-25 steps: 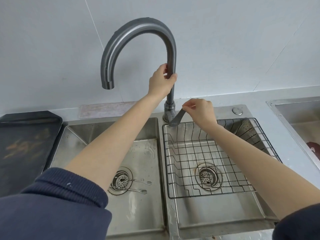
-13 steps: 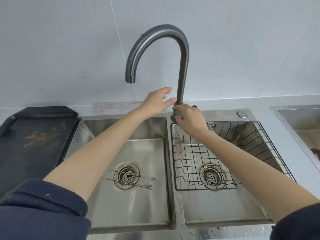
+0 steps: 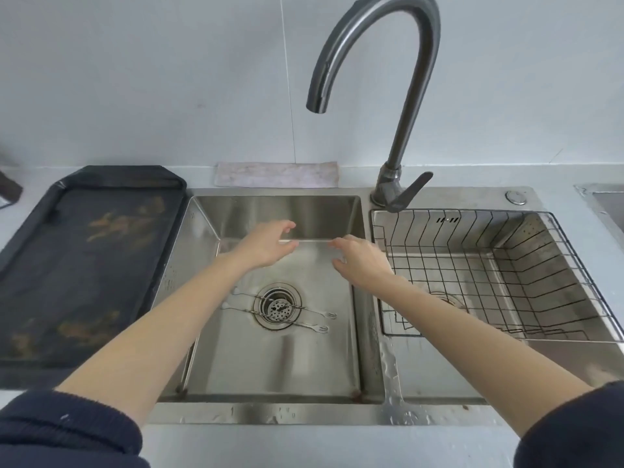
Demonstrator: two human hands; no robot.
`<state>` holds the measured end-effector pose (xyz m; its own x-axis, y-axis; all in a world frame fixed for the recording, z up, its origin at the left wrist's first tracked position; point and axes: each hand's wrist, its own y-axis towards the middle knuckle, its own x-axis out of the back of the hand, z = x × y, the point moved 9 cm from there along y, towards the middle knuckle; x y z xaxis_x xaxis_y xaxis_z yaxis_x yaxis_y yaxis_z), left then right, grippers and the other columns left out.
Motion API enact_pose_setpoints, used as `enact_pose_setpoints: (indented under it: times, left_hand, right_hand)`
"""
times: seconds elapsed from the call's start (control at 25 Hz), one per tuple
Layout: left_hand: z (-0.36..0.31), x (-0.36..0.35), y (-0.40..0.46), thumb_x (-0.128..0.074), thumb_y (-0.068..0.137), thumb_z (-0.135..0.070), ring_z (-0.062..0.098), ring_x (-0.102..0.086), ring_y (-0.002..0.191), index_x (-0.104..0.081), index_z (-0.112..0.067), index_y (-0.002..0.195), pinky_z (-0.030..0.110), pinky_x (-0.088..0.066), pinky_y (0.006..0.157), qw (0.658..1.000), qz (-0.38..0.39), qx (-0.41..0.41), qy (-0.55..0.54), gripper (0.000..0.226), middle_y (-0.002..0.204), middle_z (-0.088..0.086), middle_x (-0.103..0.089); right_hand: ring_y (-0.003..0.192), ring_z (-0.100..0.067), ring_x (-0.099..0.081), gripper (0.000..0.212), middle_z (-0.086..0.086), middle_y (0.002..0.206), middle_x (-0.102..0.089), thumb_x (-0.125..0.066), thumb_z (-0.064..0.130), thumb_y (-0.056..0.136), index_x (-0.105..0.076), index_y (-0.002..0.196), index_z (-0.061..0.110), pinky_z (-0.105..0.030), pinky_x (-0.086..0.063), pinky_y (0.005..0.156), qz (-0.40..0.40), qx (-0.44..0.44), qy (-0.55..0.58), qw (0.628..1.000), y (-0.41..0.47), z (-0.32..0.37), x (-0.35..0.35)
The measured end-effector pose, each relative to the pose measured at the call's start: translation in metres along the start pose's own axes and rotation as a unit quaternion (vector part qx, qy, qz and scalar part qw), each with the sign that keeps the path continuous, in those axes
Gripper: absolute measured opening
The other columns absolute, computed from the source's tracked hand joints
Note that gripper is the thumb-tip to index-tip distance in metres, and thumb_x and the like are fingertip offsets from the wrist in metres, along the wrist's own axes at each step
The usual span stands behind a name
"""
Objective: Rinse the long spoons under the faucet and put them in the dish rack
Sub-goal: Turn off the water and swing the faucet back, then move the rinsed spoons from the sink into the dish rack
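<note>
A double steel sink is set into the pale table, its left basin open and deep, with bare floor on the near side of the drain. The faucet rises from the far rim between the two basins and arches left, its spout ending high above the left basin's far part, with its lever pointing right and toward the near side. The dish rack — a black wire basket — fills the right basin, its left edge just beside the divider between the basins. A dark tray lies on the table against the sink's left rim, and a pale cloth lies along the far rim by the wall.

Both hands hang over the far part of the left basin, below the spout, holding nothing. The left hand has its fingers loosely spread and apart; the right hand, near the divider, is relaxed with fingers pointing left. The fingertips of the two hands are near each other but apart.

The two long spoons lie side by side across the drain on the basin floor — nearer than both hands and well below them, untouched.
</note>
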<state>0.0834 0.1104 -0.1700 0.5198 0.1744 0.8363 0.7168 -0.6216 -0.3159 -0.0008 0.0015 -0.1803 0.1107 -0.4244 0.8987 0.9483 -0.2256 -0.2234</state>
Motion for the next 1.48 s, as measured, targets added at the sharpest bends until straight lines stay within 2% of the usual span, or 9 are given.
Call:
enact_pose_setpoints:
  times: [0.12, 0.36, 0.64, 0.84, 1.08, 1.48]
  left_hand:
    - [0.032, -0.018, 0.001, -0.052, 0.092, -0.024, 0.024, -0.049, 0.127, -0.043, -0.008, 0.136, 0.031, -0.035, 0.106, 0.999, 0.028, 0.022, 0.007, 0.047, 0.139, 0.010, -0.052]
    - [0.081, -0.055, 0.007, -0.052, 0.092, -0.018, 0.027, -0.052, 0.123, -0.048, -0.005, 0.131, 0.033, -0.038, 0.106, 0.996, 0.076, 0.046, 0.000, 0.042, 0.134, 0.013, -0.056]
    - [0.126, -0.100, 0.016, -0.051, 0.091, -0.017, 0.032, -0.057, 0.112, -0.055, -0.004, 0.121, 0.041, -0.044, 0.100, 0.991, 0.110, 0.080, -0.014, 0.033, 0.123, 0.017, -0.060]
    - [0.145, -0.135, 0.012, -0.051, 0.090, -0.016, 0.028, -0.055, 0.115, -0.054, -0.009, 0.124, 0.038, -0.043, 0.099, 0.985, 0.140, 0.099, -0.018, 0.035, 0.125, 0.012, -0.059]
    - [0.152, -0.157, 0.014, -0.049, 0.091, -0.014, 0.027, -0.048, 0.124, -0.052, -0.010, 0.127, 0.038, -0.041, 0.097, 0.985, 0.140, 0.099, -0.010, 0.037, 0.133, 0.011, -0.052]
    - [0.158, -0.163, 0.030, -0.047, 0.092, -0.018, 0.029, -0.046, 0.124, -0.047, -0.014, 0.131, 0.041, -0.040, 0.096, 0.987, 0.113, 0.103, 0.046, 0.039, 0.131, 0.010, -0.050]
  right_hand:
    - [0.123, -0.029, -0.050, 0.040, -0.006, 0.138, -0.051, -0.047, 0.017, 0.092, -0.047, 0.133, 0.017, -0.039, -0.044, 0.096, 0.028, -0.012, 0.001, 1.000, 0.009, 0.002, -0.023]
    - [0.118, -0.030, -0.052, 0.038, -0.006, 0.131, -0.055, -0.046, 0.017, 0.093, -0.048, 0.130, 0.018, -0.042, -0.046, 0.094, 0.096, -0.043, -0.005, 0.994, 0.023, 0.003, -0.077]
    - [0.117, -0.030, -0.053, 0.035, -0.008, 0.129, -0.056, -0.046, 0.015, 0.092, -0.051, 0.127, 0.016, -0.041, -0.045, 0.093, 0.166, -0.062, -0.013, 0.984, 0.038, -0.001, -0.134]
    - [0.118, -0.030, -0.052, 0.034, -0.010, 0.129, -0.056, -0.044, 0.013, 0.093, -0.052, 0.125, 0.014, -0.039, -0.046, 0.092, 0.198, -0.069, -0.020, 0.978, 0.047, -0.005, -0.165]
    - [0.117, -0.033, -0.052, 0.034, -0.013, 0.128, -0.055, -0.040, 0.010, 0.093, -0.055, 0.123, 0.013, -0.039, -0.046, 0.090, 0.213, -0.067, -0.041, 0.974, 0.058, -0.004, -0.188]
    - [0.115, -0.032, -0.050, 0.030, -0.013, 0.124, -0.053, -0.043, 0.004, 0.091, -0.052, 0.120, 0.010, -0.039, -0.044, 0.089, 0.221, -0.064, -0.076, 0.970, 0.063, -0.009, -0.208]
